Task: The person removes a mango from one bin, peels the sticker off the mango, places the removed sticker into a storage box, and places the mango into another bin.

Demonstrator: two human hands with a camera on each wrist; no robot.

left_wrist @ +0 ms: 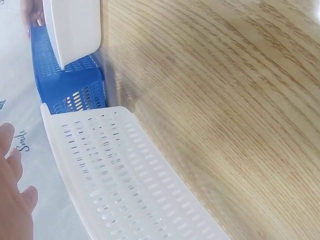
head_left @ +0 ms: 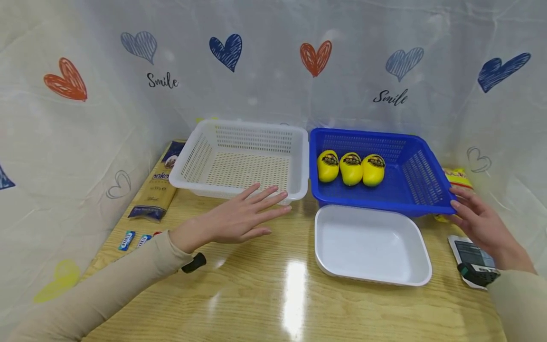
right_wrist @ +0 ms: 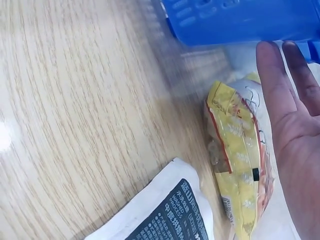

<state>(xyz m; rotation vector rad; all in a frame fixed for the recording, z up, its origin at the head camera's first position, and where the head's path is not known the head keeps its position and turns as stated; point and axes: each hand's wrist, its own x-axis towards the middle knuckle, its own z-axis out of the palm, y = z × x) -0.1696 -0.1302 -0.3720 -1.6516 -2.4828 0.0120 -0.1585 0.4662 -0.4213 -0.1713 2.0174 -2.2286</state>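
Observation:
My left hand (head_left: 248,216) hovers palm down near the front rim of the white perforated basket (head_left: 192,185), its fingers spread and straight, holding nothing. In the left wrist view its fingers (left_wrist: 29,200) show at the left edge, apart from the basket. My right hand (head_left: 485,225) is at the right end of the blue basket (head_left: 427,204); its nearly straight fingertips touch the rim there. Inside the blue basket three yellow mangoes (head_left: 352,169) with dark labels stand side by side at the left.
A white tray (head_left: 372,247) sits in front of the blue basket. A spaghetti packet (head_left: 155,192) lies left of the white basket, with small blue-wrapped sweets (head_left: 127,241) nearer me. To the right are a yellow snack bag (right_wrist: 240,160) and a white-and-dark pouch (right_wrist: 170,210).

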